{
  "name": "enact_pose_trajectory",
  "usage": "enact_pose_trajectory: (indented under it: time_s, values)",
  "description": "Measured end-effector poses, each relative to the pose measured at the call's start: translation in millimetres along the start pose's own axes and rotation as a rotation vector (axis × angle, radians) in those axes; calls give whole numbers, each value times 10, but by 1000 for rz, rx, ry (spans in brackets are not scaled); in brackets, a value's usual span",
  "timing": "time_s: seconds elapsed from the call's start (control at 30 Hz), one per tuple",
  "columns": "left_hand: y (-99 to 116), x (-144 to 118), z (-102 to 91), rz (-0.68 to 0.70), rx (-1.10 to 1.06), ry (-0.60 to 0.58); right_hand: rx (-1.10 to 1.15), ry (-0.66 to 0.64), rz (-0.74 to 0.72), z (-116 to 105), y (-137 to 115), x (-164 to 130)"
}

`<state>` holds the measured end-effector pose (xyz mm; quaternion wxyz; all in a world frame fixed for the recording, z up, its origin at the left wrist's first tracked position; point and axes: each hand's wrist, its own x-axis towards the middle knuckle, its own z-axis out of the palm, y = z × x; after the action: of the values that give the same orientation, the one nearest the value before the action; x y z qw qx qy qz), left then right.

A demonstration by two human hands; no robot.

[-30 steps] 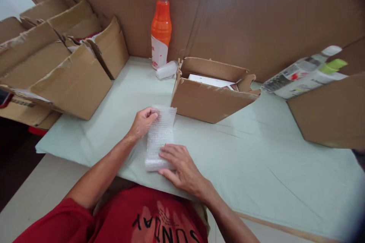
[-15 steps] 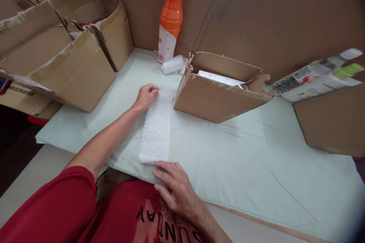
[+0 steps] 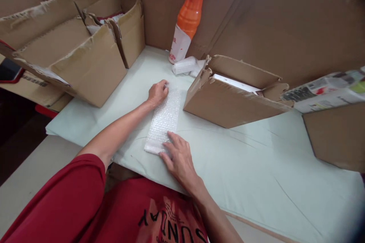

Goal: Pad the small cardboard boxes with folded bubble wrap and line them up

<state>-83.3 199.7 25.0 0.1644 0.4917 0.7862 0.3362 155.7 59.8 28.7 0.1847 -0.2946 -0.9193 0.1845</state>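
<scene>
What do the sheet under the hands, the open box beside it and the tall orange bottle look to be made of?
Sheet: clear plastic bubble wrap, judging by its rows of small raised blisters and milky sheen. Box: brown corrugated cardboard, matte, with torn, creased flap edges. Bottle: probably glossy translucent plastic holding orange liquid, with an orange cap and a white label; glass cannot be ruled out.

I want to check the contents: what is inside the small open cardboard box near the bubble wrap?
Inside the small cardboard box, one flat white item shows. The front wall covers whatever lies below it.
</scene>
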Motion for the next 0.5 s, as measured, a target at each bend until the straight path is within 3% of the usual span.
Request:
enact_pose_trajectory:
  time_s: [0.13, 0.3, 0.43, 0.5]
  values:
    - [-14, -2, 46, 28, 77, -2, 72, -5, -118, 100, -175, -204]
    - [12, -39, 21, 96, 105, 15, 90, 72, -103, 224, -295, -374]
    - [-44, -394, -253, 208, 1, 75, 142, 120, -75, 243, -287, -355]
    - [-130, -751, -485, 280, -105, 11, 180, 149, -84, 217, -267, -332]
